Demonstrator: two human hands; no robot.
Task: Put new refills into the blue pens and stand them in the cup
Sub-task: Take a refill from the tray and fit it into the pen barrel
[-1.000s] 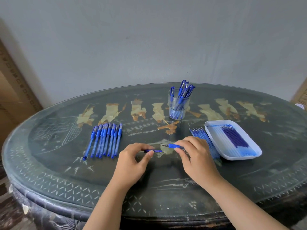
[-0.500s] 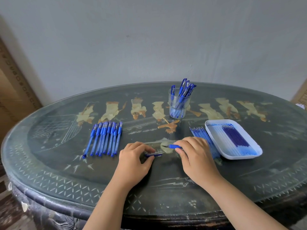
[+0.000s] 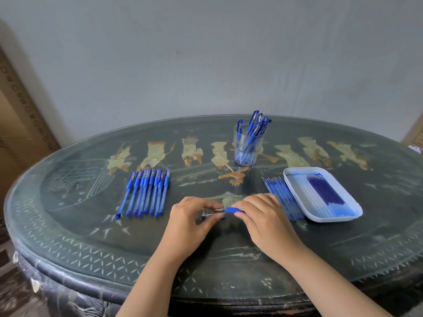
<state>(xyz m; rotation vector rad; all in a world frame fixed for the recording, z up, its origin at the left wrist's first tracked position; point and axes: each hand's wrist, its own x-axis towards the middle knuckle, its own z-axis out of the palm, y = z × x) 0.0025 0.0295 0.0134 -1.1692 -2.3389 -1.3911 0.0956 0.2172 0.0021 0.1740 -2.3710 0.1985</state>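
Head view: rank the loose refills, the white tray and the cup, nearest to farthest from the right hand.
1. loose refills, on the table beside the right hand
2. white tray, just right of them
3. cup, toward the table's back

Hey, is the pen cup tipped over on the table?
No, the clear cup stands upright on the table, with several blue pens leaning inside it.

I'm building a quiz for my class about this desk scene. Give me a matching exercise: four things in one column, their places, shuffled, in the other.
1. cup
2. tray
3. row of pens
4. loose refills

a. far left, lying side by side
b. furthest back, standing upright
c. far right, holding refills
d. just left of the tray

Pairs: 1-b, 2-c, 3-a, 4-d
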